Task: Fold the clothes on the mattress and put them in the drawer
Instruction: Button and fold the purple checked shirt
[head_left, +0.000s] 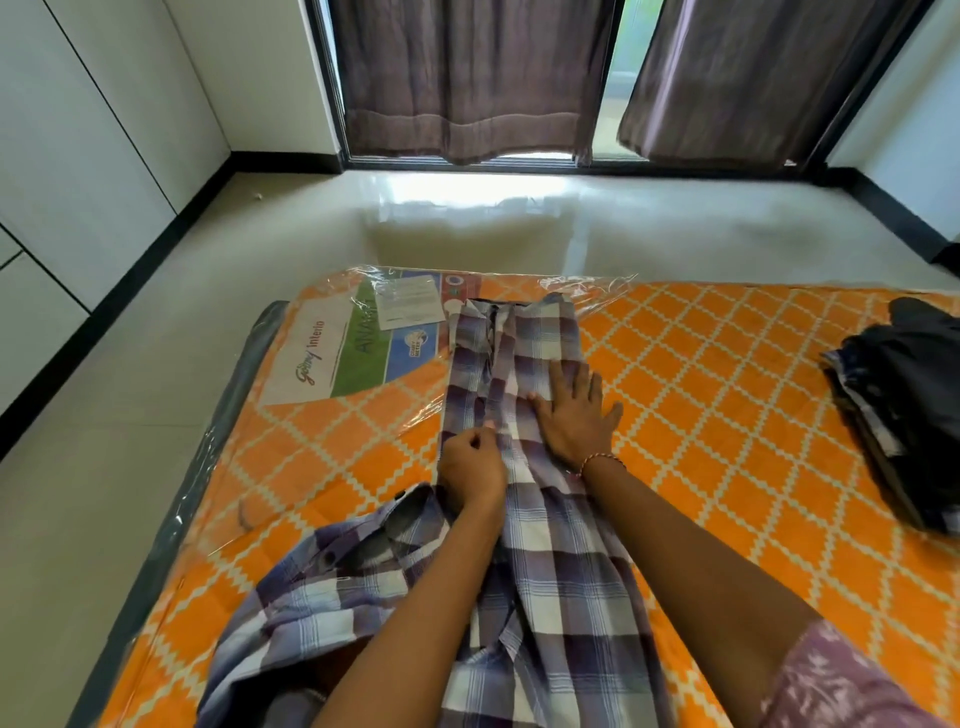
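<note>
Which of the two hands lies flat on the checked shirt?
The right hand, fingers spread flat on the checked shirt; the left hand is curled, pinching the fabric.

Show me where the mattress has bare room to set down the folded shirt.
The widest free patch is the orange mattress between the plaid shirt and the dark clothes pile. A smaller patch lies left of the shirt, below the printed label. The middle is crowded: right hand, left hand.
</note>
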